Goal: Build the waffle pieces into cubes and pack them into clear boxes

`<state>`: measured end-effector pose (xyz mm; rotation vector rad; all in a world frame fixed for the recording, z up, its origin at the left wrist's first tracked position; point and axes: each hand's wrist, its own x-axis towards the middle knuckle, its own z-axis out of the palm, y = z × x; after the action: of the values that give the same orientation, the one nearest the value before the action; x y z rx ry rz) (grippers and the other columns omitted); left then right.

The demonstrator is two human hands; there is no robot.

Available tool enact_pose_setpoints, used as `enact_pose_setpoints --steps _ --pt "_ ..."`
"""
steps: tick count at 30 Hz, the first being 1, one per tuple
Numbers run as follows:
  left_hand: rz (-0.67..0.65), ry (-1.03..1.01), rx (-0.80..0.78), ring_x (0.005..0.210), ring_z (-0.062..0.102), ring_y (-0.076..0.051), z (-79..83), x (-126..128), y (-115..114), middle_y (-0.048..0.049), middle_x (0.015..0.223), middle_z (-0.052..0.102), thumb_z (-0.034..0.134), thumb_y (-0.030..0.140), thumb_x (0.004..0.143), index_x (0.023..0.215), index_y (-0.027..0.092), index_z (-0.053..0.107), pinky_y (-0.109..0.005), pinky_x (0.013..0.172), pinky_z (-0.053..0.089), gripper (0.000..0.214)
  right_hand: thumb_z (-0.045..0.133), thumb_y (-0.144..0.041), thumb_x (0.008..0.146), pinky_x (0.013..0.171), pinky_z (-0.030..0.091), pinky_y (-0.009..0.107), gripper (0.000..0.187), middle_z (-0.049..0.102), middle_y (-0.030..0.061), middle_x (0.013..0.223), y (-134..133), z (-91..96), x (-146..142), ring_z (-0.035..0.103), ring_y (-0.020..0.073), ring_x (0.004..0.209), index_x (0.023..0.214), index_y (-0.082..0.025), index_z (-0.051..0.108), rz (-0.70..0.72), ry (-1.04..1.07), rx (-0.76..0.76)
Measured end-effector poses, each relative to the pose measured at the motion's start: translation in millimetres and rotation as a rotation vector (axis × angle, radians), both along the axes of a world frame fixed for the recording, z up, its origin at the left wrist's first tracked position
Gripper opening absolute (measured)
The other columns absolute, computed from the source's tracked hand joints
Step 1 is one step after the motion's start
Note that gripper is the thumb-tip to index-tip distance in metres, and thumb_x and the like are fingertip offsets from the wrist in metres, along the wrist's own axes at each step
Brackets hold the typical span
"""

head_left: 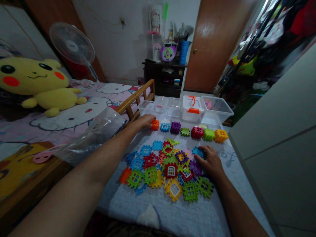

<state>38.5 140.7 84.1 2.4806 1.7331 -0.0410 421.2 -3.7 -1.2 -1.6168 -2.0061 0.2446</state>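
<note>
Well, the cloth-covered counter [116, 205] stands between a bed [65, 123] and a pale cabinet [278, 112], clear plastic boxes [217, 113] along its far edge. The left hand [147, 121] partly covers an orange stack [155, 124] at the row's left end, gripping or merely touching, I can't tell. By the upper right of a jumbled pile of bright, notched, flat blocks [171, 170], the right hand [209, 160] pinches a blue block [197, 151], half hidden by fingers.

Orange tiles [155, 124] sit grouped — blue tile [197, 151] seems tilted.
</note>
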Motion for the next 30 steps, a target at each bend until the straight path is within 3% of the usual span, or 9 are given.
enact_pose_setpoints --steps 7,11,15,18,22,26,30 --pt "0.004 -0.007 -0.007 0.105 0.064 -0.025 -0.5 0 -1 -0.0064 0.11 0.072 0.069 0.024 0.07 0.11 0.021 0.068 -0.029 0.088 0.048 0.041 0.061 -0.049 0.082 0.089 0.046 0.04 0.038 0.063 0.009 0.107 -1 0.7 0 0.058 0.0267 0.099 0.108 -0.021 0.066 -0.002 0.007 0.001" --pt "0.002 -0.032 -0.01 0.114 0.061 -0.027 -3.2 -2 0 -0.0087 0.118 0.069 0.068 0.019 0.069 0.116 0.019 0.066 -0.031 0.095 0.046 0.047 0.061 -0.049 0.081 0.089 0.046 0.04 0.039 0.063 0.0089 0.107 -1 0.3 0 0.058 0.027 0.1 0.108 -0.021 0.066 -0.003 0.005 0.001" --pt "-0.01 -0.099 0.095 0.123 0.056 -0.028 -3.1 -4 -8 -0.0124 0.13 0.063 0.063 0.012 0.069 0.124 0.015 0.061 -0.036 0.106 0.04 0.055 0.06 -0.049 0.081 0.088 0.046 0.04 0.038 0.063 0.009 0.105 0 1.5 0 0.058 0.027 0.099 0.107 -0.021 0.066 0.008 0.016 -0.007" --pt "-0.016 -0.142 0.2 0.124 0.054 -0.028 -0.6 -3 -29 -0.0121 0.129 0.062 0.06 0.012 0.074 0.124 0.015 0.06 -0.039 0.109 0.038 0.05 0.06 -0.05 0.081 0.088 0.046 0.041 0.039 0.063 0.009 0.105 0 1.7 -1 0.058 0.027 0.098 0.106 -0.021 0.067 -0.002 0.018 -0.005" --pt "-0.004 -0.244 0.275 0.12 0.056 -0.027 -4.0 -1 -73 -0.0104 0.125 0.064 0.058 0.017 0.081 0.12 0.019 0.061 -0.042 0.108 0.04 0.04 0.06 -0.05 0.08 0.088 0.046 0.042 0.039 0.063 0.0091 0.104 0 0.6 -1 0.058 0.0273 0.098 0.107 -0.022 0.067 -0.005 0.017 -0.006" --pt "-0.053 -0.317 0.162 0.122 0.055 -0.028 -17.2 -1 -117 -0.0121 0.127 0.063 0.059 0.02 0.083 0.119 0.018 0.062 -0.043 0.109 0.04 0.036 0.061 -0.049 0.08 0.089 0.046 0.043 0.04 0.063 0.01 0.105 0 0.5 -1 0.057 0.028 0.099 0.106 -0.02 0.067 -0.002 0.012 -0.006" --pt "-0.066 -0.33 0.029 0.125 0.053 -0.03 -29.1 -7 -147 -0.0139 0.131 0.061 0.063 0.034 0.084 0.12 0.018 0.062 -0.044 0.11 0.04 0.039 0.061 -0.047 0.08 0.091 0.045 0.044 0.039 0.064 0.0108 0.106 -1 1.5 -2 0.057 0.0281 0.1 0.107 -0.019 0.065 0.026 0.038 0.023"
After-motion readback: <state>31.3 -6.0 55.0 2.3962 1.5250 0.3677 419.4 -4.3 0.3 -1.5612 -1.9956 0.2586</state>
